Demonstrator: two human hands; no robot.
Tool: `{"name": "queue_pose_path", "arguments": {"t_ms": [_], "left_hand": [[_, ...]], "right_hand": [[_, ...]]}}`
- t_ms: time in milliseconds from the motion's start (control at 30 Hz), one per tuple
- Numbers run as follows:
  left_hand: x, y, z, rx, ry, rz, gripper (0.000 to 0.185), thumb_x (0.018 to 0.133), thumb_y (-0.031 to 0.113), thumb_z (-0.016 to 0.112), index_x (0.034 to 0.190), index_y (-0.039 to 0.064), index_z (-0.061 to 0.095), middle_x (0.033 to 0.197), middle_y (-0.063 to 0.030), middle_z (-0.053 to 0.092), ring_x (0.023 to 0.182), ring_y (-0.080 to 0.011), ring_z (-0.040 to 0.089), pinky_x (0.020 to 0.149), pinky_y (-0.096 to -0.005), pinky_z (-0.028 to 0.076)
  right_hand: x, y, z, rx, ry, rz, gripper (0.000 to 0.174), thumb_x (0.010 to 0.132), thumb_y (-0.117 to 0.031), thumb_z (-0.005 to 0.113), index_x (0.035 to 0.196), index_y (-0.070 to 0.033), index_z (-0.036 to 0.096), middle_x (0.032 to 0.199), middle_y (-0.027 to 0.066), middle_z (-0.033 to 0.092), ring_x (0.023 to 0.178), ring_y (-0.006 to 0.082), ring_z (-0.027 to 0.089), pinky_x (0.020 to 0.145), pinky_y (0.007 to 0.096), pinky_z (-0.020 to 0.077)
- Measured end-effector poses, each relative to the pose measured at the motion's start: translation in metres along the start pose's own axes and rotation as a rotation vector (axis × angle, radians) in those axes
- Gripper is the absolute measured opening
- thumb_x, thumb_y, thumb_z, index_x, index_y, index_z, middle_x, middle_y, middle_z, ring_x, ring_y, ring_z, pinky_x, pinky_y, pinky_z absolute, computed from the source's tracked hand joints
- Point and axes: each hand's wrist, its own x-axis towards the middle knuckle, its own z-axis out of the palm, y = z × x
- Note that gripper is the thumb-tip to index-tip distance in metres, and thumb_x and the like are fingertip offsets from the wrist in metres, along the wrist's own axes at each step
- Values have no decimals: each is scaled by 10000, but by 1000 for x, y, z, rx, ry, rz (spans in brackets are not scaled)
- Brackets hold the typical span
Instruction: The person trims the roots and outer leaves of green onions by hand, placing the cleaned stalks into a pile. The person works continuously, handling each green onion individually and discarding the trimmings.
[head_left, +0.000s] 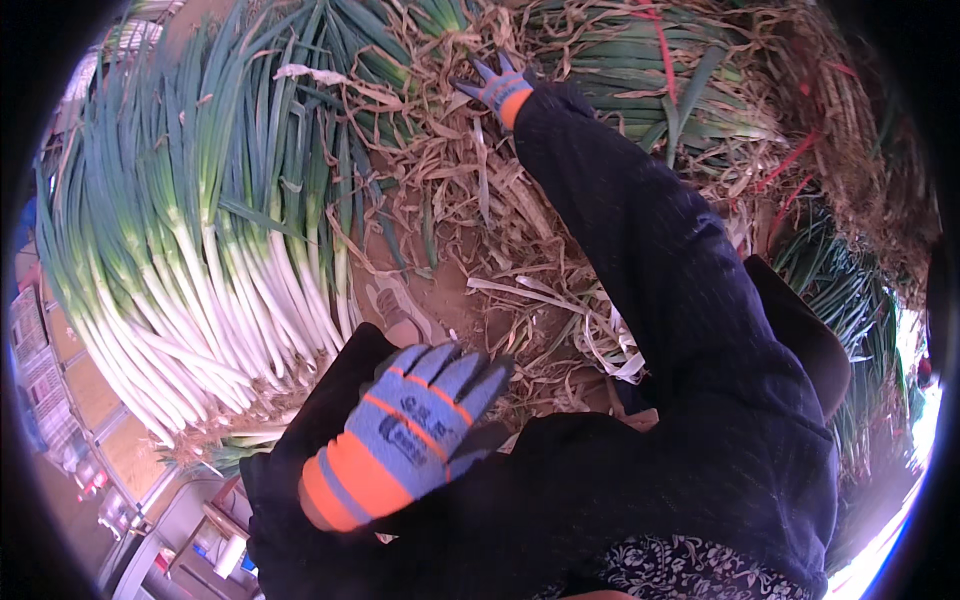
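My right hand, in a blue and orange knit glove with dark fingertips, reaches far forward with its fingers spread. It is over dry, withered leaves beside a pile of untrimmed green onions. I see nothing held in it. My left hand, gloved the same way, hovers or rests palm down by my dark-clad knee; contact cannot be told. Its fingers are extended and nothing shows in its grasp. To the left lies a broad row of cleaned long green onions, white stalks toward me and green tops away.
Red ties cross the onion pile at the back right. A root-covered heap rises at the far right. Peeled leaf scraps litter the ground near my shoe. Plastic crates and a wooden stool stand at left.
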Motion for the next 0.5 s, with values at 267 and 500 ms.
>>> {"name": "queue_pose_path", "arguments": {"t_ms": [267,500], "left_hand": [[6,-2,1,-11,-44,-11,562,766,375,594,1206,45,477,1121,-143,514,1045,-302,476,929,-416,344],[6,4,20,134,-36,18,594,772,401,583,1236,54,448,1142,-127,513,1069,-283,467,937,-402,333]], "right_hand": [[-5,-58,50,-109,184,-151,179,822,-261,522,956,-224,635,948,3,584,925,231,531,656,386,403],[-155,-108,104,100,186,-208,195,813,-224,469,890,-149,632,928,71,570,891,276,526,627,423,426]]}}
